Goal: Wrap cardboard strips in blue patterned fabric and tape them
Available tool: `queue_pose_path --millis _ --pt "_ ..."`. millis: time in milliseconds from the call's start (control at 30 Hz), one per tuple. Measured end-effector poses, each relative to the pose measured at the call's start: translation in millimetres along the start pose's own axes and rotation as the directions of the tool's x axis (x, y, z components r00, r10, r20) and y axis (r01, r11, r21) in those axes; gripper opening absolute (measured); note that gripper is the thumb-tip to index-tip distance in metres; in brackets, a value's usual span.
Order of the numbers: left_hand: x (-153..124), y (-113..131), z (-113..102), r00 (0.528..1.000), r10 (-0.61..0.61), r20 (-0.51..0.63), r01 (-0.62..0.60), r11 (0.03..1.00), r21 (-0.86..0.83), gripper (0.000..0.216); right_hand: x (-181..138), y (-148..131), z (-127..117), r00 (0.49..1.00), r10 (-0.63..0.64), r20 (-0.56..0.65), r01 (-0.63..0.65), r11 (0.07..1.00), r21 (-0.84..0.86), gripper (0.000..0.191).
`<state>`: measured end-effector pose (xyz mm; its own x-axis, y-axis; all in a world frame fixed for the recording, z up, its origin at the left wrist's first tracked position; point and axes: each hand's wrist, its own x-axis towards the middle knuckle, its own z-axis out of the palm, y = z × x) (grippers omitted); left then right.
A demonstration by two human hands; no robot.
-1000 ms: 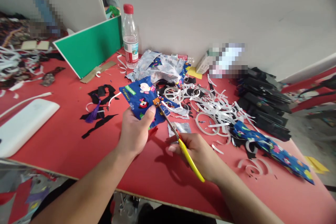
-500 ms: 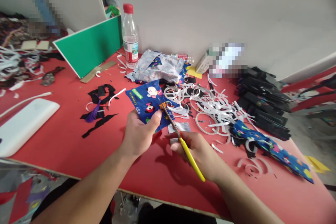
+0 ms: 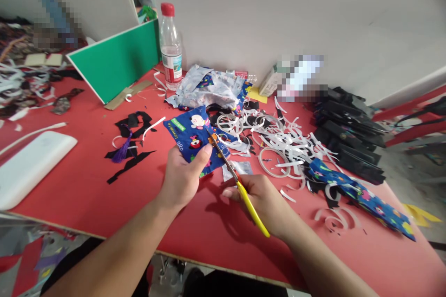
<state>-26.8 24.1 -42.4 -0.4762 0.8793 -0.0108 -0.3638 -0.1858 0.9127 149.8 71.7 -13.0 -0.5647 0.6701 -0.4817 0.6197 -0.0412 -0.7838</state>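
Note:
Above the red table (image 3: 139, 213), my left hand (image 3: 184, 171) pinches a blue piece of printed fabric (image 3: 188, 132), its thumb on top and the fingers underneath. Cartoon figures and lettering cover the fabric. My right hand (image 3: 261, 199) grips yellow-handled scissors (image 3: 252, 209) whose blades point up and left, lying along the fabric's right side. Part of the blades overlaps the cloth, and whether they are cutting through it I cannot tell. Behind the fabric lies a crumpled heap of similar printed cloth (image 3: 209, 90).
White strip scraps and rings (image 3: 285, 141) spread to the right, beside a folded blue printed strip (image 3: 362, 197) and stacked black pieces (image 3: 351, 139). A bottle (image 3: 171, 51), a green board (image 3: 118, 62), a white power bank (image 3: 38, 167) and a purple tassel (image 3: 122, 147) are further left.
The fabric has turned slightly in my left hand and its right part sits differently against the scissor blades. Both hands stay nearly in place; the view has shifted a little.

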Motion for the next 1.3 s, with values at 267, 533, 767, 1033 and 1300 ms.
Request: queue_pose_path --millis 267,533,767,1033,1300 --pt "-0.4 -1.4 2.7 0.985 0.05 -0.167 -0.058 0.997 -0.044 0.022 -2.4 4.6 1.4 0.992 -0.118 0.055 0.116 0.993 0.033 0.061" --pt "-7.1 -3.7 10.0 0.994 0.041 -0.102 -0.051 0.993 -0.104 0.019 1.0 8.1 7.8 0.995 -0.1 0.024 0.098 0.991 0.09 0.059" --pt "-6.4 -8.7 7.7 0.98 0.081 -0.183 -0.084 0.996 -0.013 0.016 1.1 1.9 9.1 0.998 -0.054 -0.018 0.055 0.998 0.034 0.06" --pt "-5.1 -0.9 10.2 0.986 0.058 -0.154 -0.073 0.993 -0.088 0.021 2.0 5.2 6.2 0.995 -0.1 -0.02 0.1 0.995 0.028 0.057" --pt "-9.6 4.2 15.1 0.989 -0.003 -0.147 -0.021 0.986 -0.164 0.025 0.0 1.7 10.4 0.995 -0.097 0.021 0.096 0.994 0.049 0.06"
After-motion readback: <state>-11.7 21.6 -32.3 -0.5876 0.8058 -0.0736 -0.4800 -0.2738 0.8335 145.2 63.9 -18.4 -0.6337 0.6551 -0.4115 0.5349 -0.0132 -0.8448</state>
